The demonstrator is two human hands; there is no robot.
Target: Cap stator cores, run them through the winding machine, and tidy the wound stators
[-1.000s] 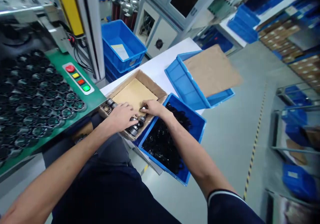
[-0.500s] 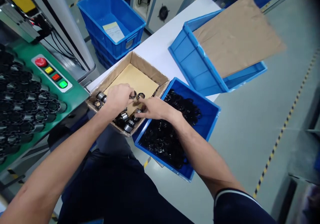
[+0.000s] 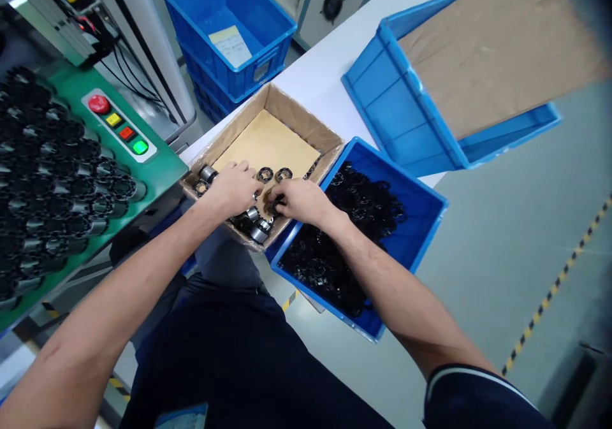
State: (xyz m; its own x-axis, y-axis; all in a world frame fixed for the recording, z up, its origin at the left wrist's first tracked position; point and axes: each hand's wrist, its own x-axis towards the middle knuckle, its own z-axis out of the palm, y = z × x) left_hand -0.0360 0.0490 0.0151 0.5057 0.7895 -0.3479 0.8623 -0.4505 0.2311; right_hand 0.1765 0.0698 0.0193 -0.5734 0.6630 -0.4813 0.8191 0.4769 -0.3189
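Note:
Both hands reach into a cardboard box (image 3: pixel 306 120) lined with a tan sheet (image 3: pixel 268 139). My left hand (image 3: pixel 234 190) is closed, fingers curled downward near the box's middle; what they hold is mostly hidden. My right hand (image 3: pixel 303 199) pinches a dark ring-shaped part (image 3: pixel 273 203) just above the sheet. Two round metal parts with black toothed rims, one (image 3: pixel 264 174) beside the other (image 3: pixel 284 174), stand on the sheet beyond my fingers. Several silver-and-black cylindrical parts (image 3: pixel 261 230) lie loose at the near side, and another (image 3: pixel 208 174) lies in the left corner.
A blue bin (image 3: pixel 406 260) of black parts (image 3: pixel 368 206) adjoins the box's right side. Behind it a tilted blue crate (image 3: pixel 396 97) carries a cardboard sheet (image 3: pixel 497 46). Stacked blue crates (image 3: pixel 272 53) stand beyond. Left is a green machine table (image 3: pixel 167 174) with buttons and many cylindrical parts.
Two ringed parts now stand in view on the sheet. My right hand's fingers have closed round a part nearer the front, and the camera view has shifted.

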